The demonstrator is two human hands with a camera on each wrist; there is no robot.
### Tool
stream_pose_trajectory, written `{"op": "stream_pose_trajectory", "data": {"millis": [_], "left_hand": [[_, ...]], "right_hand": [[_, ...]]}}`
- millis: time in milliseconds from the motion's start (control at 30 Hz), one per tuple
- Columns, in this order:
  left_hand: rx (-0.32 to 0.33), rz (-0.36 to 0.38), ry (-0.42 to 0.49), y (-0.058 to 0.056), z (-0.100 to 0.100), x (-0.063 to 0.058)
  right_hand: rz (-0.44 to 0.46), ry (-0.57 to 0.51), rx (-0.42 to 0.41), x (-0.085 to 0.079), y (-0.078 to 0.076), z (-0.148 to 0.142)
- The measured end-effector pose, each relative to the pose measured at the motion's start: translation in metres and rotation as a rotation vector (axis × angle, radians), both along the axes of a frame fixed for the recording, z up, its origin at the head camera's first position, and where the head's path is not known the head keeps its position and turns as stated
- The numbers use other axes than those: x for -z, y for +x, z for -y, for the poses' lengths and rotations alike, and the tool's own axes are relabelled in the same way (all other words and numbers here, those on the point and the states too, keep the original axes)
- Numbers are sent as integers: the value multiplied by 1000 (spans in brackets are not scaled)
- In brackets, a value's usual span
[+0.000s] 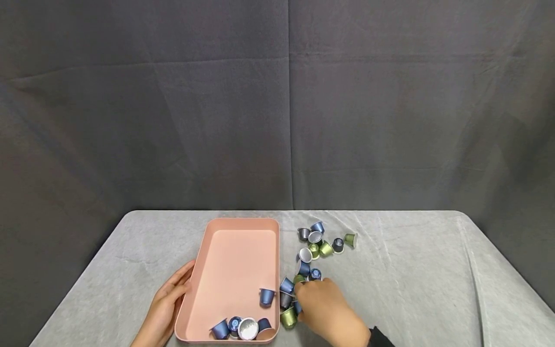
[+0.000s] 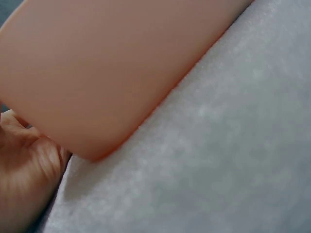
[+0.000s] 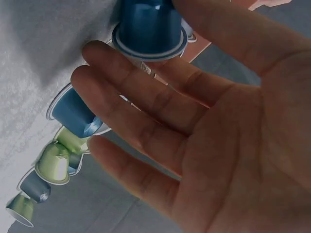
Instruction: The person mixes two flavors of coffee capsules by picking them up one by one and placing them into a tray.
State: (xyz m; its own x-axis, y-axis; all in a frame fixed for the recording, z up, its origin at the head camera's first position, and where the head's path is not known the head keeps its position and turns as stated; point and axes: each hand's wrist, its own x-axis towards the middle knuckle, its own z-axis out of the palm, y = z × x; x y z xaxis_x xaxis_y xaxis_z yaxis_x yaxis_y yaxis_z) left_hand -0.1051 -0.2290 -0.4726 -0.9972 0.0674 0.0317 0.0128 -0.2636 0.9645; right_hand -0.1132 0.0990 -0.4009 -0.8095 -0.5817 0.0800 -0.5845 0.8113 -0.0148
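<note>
A pink tray (image 1: 236,270) lies on the table with several coffee capsules (image 1: 248,329) in its near end and one blue capsule (image 1: 267,297) by its right wall. My left hand (image 1: 166,301) rests against the tray's left side, its fingers fairly straight along the outer wall. In the left wrist view, the hand (image 2: 29,170) shows at the tray's corner. Right of the tray, my right hand (image 1: 327,308) reaches down into loose capsules. Its thumb and forefinger are around a blue capsule (image 3: 150,29); the other fingers (image 3: 131,116) stay loosely extended.
A line of loose blue, green and dark capsules (image 1: 326,248) runs along the tray's right side, spreading towards the table's back. A green capsule (image 1: 288,318) lies beside the tray wall. Grey cloth (image 1: 412,279) covers the table, with a dark curtain (image 1: 277,120) behind.
</note>
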Motion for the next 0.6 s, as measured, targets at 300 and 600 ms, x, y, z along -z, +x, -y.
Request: {"op": "stream_pose_trajectory", "data": {"millis": [300,600], "left_hand": [[1,25,-2,-1,-1,0],[-5,23,3,-1,0,-1]], "right_hand": [[-20,41,35,1,1,2],[-33,28,38,1,0,2]]}}
